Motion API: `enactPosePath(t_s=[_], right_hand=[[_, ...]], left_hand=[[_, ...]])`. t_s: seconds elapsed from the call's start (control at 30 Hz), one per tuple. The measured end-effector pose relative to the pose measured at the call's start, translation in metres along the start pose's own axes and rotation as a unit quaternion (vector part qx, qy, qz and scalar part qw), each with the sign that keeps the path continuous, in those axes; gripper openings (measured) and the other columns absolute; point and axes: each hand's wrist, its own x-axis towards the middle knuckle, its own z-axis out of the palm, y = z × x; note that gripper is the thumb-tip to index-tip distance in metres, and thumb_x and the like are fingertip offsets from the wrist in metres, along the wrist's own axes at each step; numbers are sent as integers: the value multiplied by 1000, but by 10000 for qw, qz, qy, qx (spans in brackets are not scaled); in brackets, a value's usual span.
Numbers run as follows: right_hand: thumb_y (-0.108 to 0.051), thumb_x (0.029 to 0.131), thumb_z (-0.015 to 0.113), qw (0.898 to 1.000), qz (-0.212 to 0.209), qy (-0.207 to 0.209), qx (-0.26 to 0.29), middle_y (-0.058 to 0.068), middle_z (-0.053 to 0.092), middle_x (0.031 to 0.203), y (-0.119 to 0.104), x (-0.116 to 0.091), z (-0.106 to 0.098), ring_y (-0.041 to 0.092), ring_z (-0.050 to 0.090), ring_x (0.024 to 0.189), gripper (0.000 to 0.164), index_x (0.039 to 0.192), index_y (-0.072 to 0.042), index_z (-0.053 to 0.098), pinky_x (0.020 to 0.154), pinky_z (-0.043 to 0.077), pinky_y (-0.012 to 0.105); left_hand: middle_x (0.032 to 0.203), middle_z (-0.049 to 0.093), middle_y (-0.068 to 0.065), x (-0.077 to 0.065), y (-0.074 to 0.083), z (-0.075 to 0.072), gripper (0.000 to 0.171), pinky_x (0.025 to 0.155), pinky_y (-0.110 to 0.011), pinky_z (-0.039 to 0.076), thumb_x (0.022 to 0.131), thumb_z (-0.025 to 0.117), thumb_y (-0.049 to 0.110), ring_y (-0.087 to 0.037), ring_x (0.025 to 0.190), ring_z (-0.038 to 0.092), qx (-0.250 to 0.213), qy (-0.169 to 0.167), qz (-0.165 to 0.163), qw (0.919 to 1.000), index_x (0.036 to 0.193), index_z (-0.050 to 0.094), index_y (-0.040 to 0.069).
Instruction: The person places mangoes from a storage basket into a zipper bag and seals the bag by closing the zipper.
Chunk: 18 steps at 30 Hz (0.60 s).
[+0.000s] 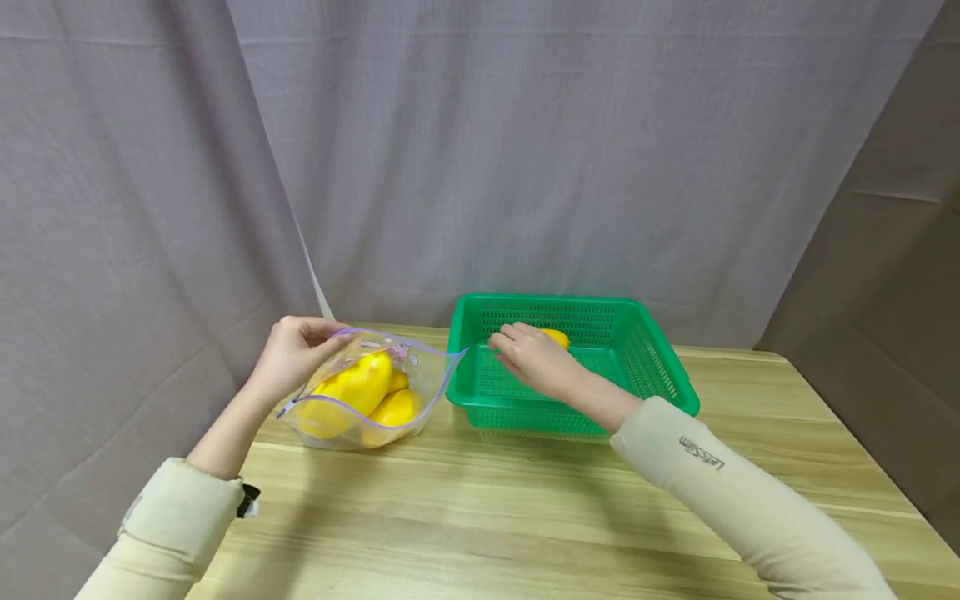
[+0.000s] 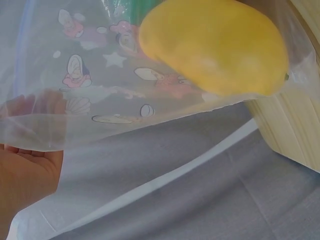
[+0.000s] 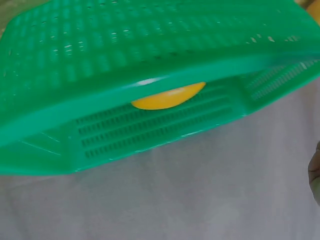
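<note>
A clear zip bag (image 1: 433,367) with a purple rim and printed cartoon figures stands open on the table, several yellow mangoes (image 1: 354,385) inside. At its far left edge, my left hand (image 1: 288,358) pinches the rim between thumb and fingers. In the left wrist view, one mango (image 2: 215,47) shows large through the plastic. My right hand (image 1: 536,360) reaches over the green basket (image 1: 525,414), fingers loosely bent, and I see nothing in its grasp. Just beyond those fingers lies a mango (image 1: 557,337) in the basket, partly hidden by the hand; its top shows in the right wrist view.
The wooden table (image 1: 450,517) carries the bag on the left and the basket to the right of it. Grey curtain (image 1: 525,167) hangs right behind the table's back edge, and a darker cloth (image 1: 885,275) closes off the right side.
</note>
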Motion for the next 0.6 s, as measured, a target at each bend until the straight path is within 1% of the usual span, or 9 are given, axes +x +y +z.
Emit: enactPosePath(t_s=[0.13, 0.2, 0.27, 0.3, 0.33, 0.4, 0.5, 0.53, 0.6], right_hand=[[-5, 84, 69, 9977, 39, -386, -549, 3, 61, 82, 13, -4, 9, 17, 56, 74, 11, 89, -6, 60, 66, 48, 25], [-4, 83, 70, 9953, 52, -488, -839, 4, 60, 81, 21, -5, 14, 17, 54, 72, 11, 87, -6, 59, 64, 47, 25], [-3, 84, 68, 9936, 196, -547, -964, 5, 61, 81, 30, -6, 17, 18, 54, 71, 10, 87, -6, 60, 64, 48, 26], [-3, 85, 68, 9934, 311, -546, -960, 5, 61, 82, 34, -6, 19, 19, 55, 73, 9, 88, -5, 60, 66, 49, 27], [-3, 85, 67, 9932, 456, -542, -926, 6, 61, 83, 38, -7, 21, 19, 55, 74, 9, 90, -5, 61, 68, 50, 28], [-5, 86, 67, 9924, 749, -506, -839, 6, 60, 84, 44, -8, 24, 20, 54, 75, 9, 92, -5, 61, 68, 49, 28], [-5, 87, 65, 9902, 1077, -506, -729, 6, 59, 83, 49, -11, 27, 20, 50, 72, 8, 93, -5, 60, 65, 47, 29], [-6, 87, 65, 9894, 1156, -523, -706, 7, 58, 83, 50, -11, 28, 20, 48, 71, 8, 92, -5, 60, 63, 44, 28], [-7, 88, 65, 9873, 1300, -579, -711, 7, 58, 82, 52, -12, 31, 21, 47, 70, 7, 91, -4, 59, 62, 44, 29]], left_hand=[[90, 72, -20, -2, 1, 0, 18, 62, -9, 49, 86, 68, 11, -6, 69, 66, 12, -25, -59, 10000, 95, 72, -5], [91, 72, -21, -2, 1, 0, 18, 62, -10, 49, 86, 68, 10, -4, 69, 65, -23, -22, -47, 10000, 95, 72, -5], [90, 72, -21, -3, 1, 0, 18, 62, -10, 49, 86, 68, 10, -5, 68, 65, -43, -22, -26, 10000, 95, 72, -5], [90, 72, -20, -3, 0, 0, 17, 62, -10, 50, 86, 68, 9, -3, 68, 65, -37, -21, -18, 10000, 95, 72, -5], [90, 72, -20, -3, 0, 0, 17, 62, -11, 50, 85, 68, 8, -4, 68, 65, -33, -18, -1, 10000, 94, 72, -5], [90, 72, -20, -3, -1, 2, 16, 62, -11, 50, 85, 68, 9, -3, 68, 64, -6, -22, 15, 10000, 94, 72, -4], [90, 72, -19, -4, -1, 3, 15, 64, -11, 50, 86, 68, 9, -6, 71, 66, 16, -31, 44, 10000, 93, 73, -3], [90, 72, -19, -5, -1, 3, 15, 64, -11, 50, 86, 68, 9, -10, 72, 67, 21, -33, 45, 10000, 93, 73, -3], [90, 72, -19, -5, 0, 3, 16, 65, -11, 50, 86, 68, 10, -16, 75, 69, 38, -37, 44, 10000, 93, 73, -3]])
